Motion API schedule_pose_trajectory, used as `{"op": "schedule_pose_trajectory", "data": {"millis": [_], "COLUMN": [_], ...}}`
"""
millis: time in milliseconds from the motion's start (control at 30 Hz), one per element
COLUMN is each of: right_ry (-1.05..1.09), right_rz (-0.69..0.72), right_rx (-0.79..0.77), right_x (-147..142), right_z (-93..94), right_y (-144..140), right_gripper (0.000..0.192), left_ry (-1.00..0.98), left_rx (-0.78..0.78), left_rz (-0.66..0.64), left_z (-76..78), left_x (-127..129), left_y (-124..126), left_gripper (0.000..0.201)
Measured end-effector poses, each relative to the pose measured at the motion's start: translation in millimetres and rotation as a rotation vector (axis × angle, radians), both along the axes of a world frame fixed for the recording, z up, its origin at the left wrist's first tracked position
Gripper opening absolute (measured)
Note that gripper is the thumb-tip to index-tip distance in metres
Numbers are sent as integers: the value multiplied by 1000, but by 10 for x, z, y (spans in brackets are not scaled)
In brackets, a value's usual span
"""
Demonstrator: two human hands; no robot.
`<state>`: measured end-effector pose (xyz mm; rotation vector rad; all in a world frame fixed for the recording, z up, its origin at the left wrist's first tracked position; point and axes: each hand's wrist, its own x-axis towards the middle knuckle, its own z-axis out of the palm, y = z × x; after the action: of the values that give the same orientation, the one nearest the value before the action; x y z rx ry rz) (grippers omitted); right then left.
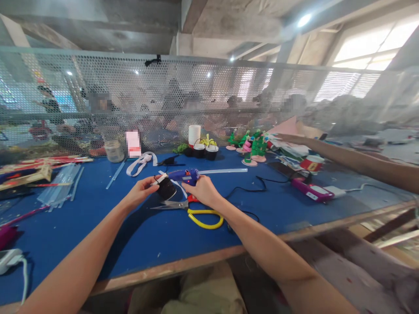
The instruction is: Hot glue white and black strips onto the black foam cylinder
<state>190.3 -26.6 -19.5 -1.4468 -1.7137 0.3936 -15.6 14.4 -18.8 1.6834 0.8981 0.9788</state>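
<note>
My left hand (145,190) pinches a small black basket (166,189) with a white part at its rim, tilted on its side just over the table. My right hand (204,190) is wrapped round a blue-purple glue gun (184,175), whose nozzle points left at the basket. A long clear glue stick (225,170) juts out behind the gun. Scissors with yellow-wrapped handles (206,219) lie under my right hand, blades to the left. Whether the nozzle touches the basket I cannot tell.
Loose glue sticks (60,185) lie at the left, near a white ribbon (141,163). Small black-and-white baskets (211,151) and green figures (258,148) stand at the back. A purple power strip (310,190) sits right, where another person's arm (356,159) reaches in.
</note>
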Motion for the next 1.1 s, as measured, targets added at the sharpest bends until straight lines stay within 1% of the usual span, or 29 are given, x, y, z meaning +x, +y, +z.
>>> {"op": "schedule_pose_trajectory", "data": {"millis": [100, 300, 467, 600, 800, 1100], "right_ry": [2, 38, 81, 105, 85, 103], "right_rz": [20, 77, 52, 34, 30, 55], "right_rx": [16, 2, -69, -108, -82, -119], "right_x": [-28, -118, -39, 24, 32, 21], "right_z": [10, 41, 34, 39, 35, 45], "right_y": [-32, -129, -56, 8, 54, 2], "right_gripper": [24, 23, 26, 24, 24, 23], "left_ry": [15, -8, -12, -8, -14, 20], "left_rx": [2, 9, 19, 19, 12, 15], "left_rz": [4, -37, -44, -9, -4, -37], "left_z": [-11, -50, -35, -13, -6, -33], "left_x": [-6, -22, -12, -3, 0, -31], "left_y": [12, 43, 28, 12, 7, 39], "left_gripper": [25, 22, 21, 23, 25, 24]}}
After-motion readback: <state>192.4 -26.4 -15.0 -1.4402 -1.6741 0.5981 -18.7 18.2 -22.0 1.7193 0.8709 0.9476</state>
